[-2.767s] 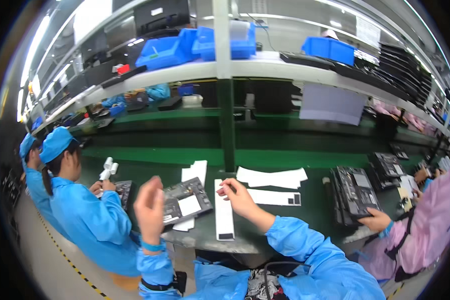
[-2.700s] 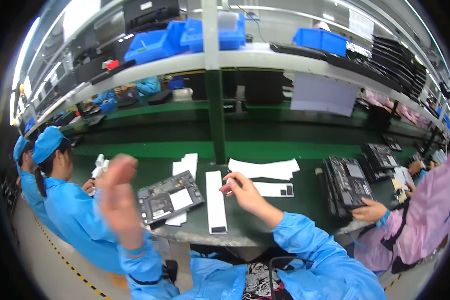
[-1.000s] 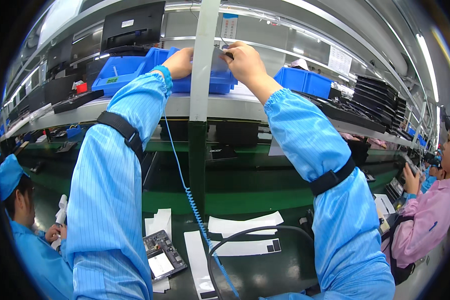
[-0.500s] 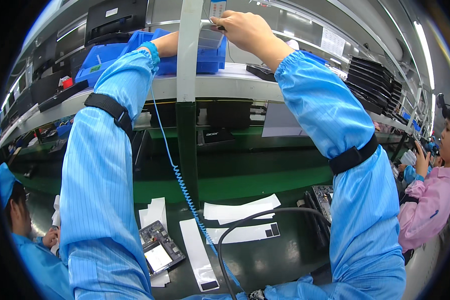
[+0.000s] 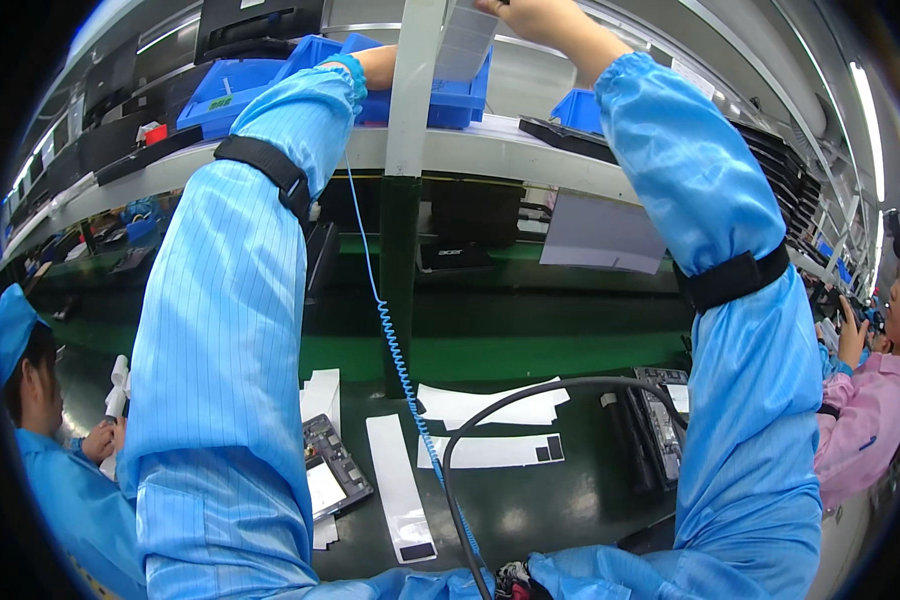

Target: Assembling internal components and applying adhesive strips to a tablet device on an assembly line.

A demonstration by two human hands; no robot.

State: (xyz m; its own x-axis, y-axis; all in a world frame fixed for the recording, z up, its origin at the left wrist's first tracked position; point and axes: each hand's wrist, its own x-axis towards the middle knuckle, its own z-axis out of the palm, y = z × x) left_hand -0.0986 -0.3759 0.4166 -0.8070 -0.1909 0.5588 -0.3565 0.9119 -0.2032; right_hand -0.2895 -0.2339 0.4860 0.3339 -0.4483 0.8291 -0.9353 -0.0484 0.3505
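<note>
Both my arms, in blue striped sleeves with black straps, reach up to the shelf. My left hand [image 5: 377,67] is behind the white upright post [image 5: 410,90], next to the blue bins [image 5: 457,105]; only its wrist side shows, and its fingers are hidden. My right hand [image 5: 538,18] is cut by the top edge. Its fingers are closed at the upper edge of a translucent, pale plastic piece [image 5: 467,42] that hangs in front of a blue bin. I cannot tell whether this piece is a bag or a box.
A blue coiled cord [image 5: 395,350] runs down from my left wrist. On the green bench lie white strips [image 5: 490,451], an opened laptop base [image 5: 338,462] and a black cable [image 5: 530,395]. Stacked black panels [image 5: 785,170] stand right. Co-workers sit left [image 5: 65,500] and right [image 5: 870,420].
The view has shifted, so shelf and bench appear farther right. My right hand has moved up and right, partly out of the picture. The blue-and-white item above it is no longer visible.
</note>
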